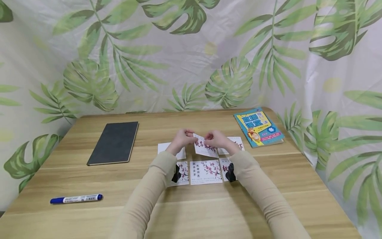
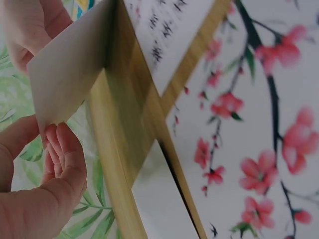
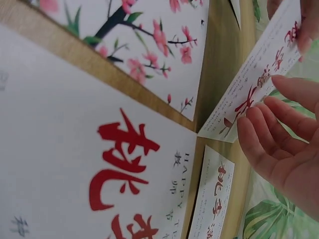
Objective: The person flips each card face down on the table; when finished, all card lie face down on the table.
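A person's left hand (image 1: 179,141) and right hand (image 1: 219,139) each pinched an end of a lettered card (image 1: 204,148), lifted clear just above the blossom card (image 1: 206,172), seemingly for reading.

Table (image 1: 268,199): light wood-grain, smooth, satin. Held card (image 1: 204,147): thin matt paper. Notebook (image 1: 114,142): dark matt cover. Book (image 1: 258,126): glossy cover. Marker (image 1: 76,199): plastic.

looks like a makeshift recording booth: wooden table (image 1: 89,219) boxed in by leaf-print curtains (image 1: 179,59), just a notebook (image 1: 114,142), marker (image 1: 76,199) and workbook (image 1: 258,127) on it
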Available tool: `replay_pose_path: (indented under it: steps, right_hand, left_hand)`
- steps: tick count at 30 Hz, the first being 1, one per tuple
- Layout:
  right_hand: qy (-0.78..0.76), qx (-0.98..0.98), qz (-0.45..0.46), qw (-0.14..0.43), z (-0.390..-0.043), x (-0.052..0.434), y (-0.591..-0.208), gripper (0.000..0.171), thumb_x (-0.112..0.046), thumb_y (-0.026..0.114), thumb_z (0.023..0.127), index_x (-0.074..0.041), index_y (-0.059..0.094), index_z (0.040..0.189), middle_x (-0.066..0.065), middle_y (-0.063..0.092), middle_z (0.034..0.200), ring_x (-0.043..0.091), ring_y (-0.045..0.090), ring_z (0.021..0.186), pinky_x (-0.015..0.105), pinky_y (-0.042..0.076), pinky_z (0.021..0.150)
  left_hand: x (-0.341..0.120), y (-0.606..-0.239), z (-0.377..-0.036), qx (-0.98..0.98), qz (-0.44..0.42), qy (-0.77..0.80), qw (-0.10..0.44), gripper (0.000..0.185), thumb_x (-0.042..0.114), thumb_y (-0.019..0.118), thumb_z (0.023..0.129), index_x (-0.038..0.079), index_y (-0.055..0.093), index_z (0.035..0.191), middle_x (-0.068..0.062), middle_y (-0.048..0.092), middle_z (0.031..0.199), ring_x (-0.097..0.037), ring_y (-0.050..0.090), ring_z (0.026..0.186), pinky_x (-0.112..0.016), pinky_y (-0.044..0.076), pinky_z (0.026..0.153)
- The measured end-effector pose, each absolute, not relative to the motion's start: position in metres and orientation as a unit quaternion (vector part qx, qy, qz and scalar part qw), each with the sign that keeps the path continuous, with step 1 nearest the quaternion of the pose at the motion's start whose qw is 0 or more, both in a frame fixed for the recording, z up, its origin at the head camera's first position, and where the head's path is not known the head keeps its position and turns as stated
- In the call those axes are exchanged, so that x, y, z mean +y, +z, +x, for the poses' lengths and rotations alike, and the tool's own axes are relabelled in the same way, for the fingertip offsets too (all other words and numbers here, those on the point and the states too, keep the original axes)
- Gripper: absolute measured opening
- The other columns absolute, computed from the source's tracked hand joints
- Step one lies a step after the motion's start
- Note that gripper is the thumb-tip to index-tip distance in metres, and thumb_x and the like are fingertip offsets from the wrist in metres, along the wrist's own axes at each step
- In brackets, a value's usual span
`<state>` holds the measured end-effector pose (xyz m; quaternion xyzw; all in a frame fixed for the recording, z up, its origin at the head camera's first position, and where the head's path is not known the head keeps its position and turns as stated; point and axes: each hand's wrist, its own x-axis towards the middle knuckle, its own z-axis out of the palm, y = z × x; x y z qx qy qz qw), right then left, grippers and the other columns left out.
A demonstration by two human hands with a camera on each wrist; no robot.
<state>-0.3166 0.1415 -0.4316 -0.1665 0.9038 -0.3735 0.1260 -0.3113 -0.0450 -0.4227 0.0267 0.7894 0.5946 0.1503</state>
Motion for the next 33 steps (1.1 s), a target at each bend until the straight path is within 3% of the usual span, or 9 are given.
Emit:
replay_pose_path:
  steps: [7,12,19,24,28,33]
  right_hand:
    - [-0.464,0.865,-0.115,0.154,-0.318,0.139,-0.426,0.025,-0.013,0.060,0.090,0.007,0.060,0.105,0.010,0.061,0.086,0.017,0.060,0.071,0.034,0.057,0.068]
    - [-0.522,0.831,-0.099,0.166,-0.315,0.139,-0.428,0.026,-0.012,0.058,0.092,0.008,0.059,0.108,0.013,0.063,0.091,0.018,0.062,0.074,0.039,0.057,0.073]
    - [-0.577,0.792,-0.076,0.185,-0.311,0.134,-0.427,0.038,-0.018,0.052,0.096,0.008,0.051,0.123,0.025,0.058,0.118,0.036,0.062,0.104,0.044,0.054,0.085]
    - [-0.609,0.763,-0.078,0.205,-0.307,0.133,-0.424,0.042,-0.018,0.046,0.099,0.009,0.044,0.131,0.029,0.050,0.129,0.041,0.053,0.117,0.050,0.049,0.094]
    - [-0.635,0.739,-0.080,0.211,-0.307,0.137,-0.420,0.042,-0.021,0.041,0.101,0.010,0.043,0.131,0.027,0.052,0.125,0.037,0.057,0.111,0.052,0.047,0.095]
    - [-0.652,0.723,-0.059,0.221,-0.309,0.139,-0.416,0.054,-0.038,0.038,0.100,0.009,0.048,0.126,0.013,0.060,0.105,0.017,0.064,0.090,0.045,0.051,0.091]
  left_hand:
    - [-0.039,-0.416,-0.312,0.716,0.018,0.680,0.158,0.044,0.006,0.061,0.088,-0.011,0.043,0.125,-0.013,0.056,0.100,-0.014,0.060,0.080,-0.031,0.054,0.086]
    - [-0.035,-0.416,-0.308,0.704,0.013,0.693,0.154,0.040,0.015,0.059,0.092,-0.008,0.047,0.122,-0.008,0.056,0.095,-0.015,0.060,0.081,-0.034,0.054,0.086]
    - [-0.032,-0.416,-0.305,0.700,0.013,0.697,0.154,0.049,0.031,0.051,0.096,-0.008,0.047,0.126,-0.024,0.055,0.119,-0.032,0.061,0.106,-0.043,0.049,0.095]
    - [-0.031,-0.418,-0.305,0.722,0.006,0.676,0.149,0.044,0.031,0.045,0.099,-0.005,0.049,0.125,-0.022,0.055,0.123,-0.033,0.059,0.109,-0.045,0.049,0.096]
    - [-0.028,-0.417,-0.305,0.746,0.008,0.651,0.141,0.037,0.025,0.049,0.098,-0.001,0.052,0.124,-0.019,0.057,0.120,-0.025,0.061,0.099,-0.040,0.052,0.090]
    - [-0.027,-0.418,-0.304,0.773,0.025,0.618,0.139,0.033,0.018,0.055,0.094,-0.001,0.055,0.121,-0.018,0.059,0.116,-0.020,0.060,0.090,-0.040,0.053,0.086]
